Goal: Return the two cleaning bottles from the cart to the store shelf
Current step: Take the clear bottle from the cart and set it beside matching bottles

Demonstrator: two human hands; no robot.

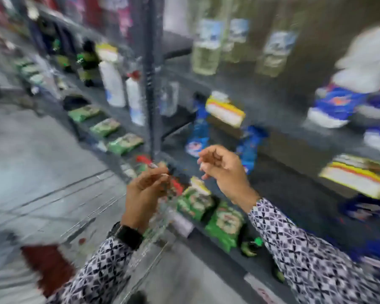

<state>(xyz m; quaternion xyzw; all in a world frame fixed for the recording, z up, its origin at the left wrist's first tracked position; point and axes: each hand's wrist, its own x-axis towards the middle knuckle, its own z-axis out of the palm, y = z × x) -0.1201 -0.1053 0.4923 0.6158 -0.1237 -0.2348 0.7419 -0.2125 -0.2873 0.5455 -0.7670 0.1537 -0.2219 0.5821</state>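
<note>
The frame is heavily motion-blurred. My left hand point(146, 189) is closed around the neck of a clear spray bottle point(162, 218) with a red trigger top; the bottle hangs in front of the grey store shelf point(279, 172). My right hand point(223, 172) is beside it to the right, a short gap away, fingers loosely curled and holding nothing. Two white bottles point(114, 84), one with a red cap, stand on a higher shelf board left of the upright post point(150, 84). Blue cleaning bottles point(198, 137) stand behind my right hand.
Green packets point(225, 224) lie along the lower shelf edge. Yellow-and-white packs point(355, 176) and blue-white bags point(336, 106) fill the right side. Tall yellowish bottles point(206, 47) stand on the top board. Wire cart bars point(86, 218) and grey floor point(31, 154) are at the left.
</note>
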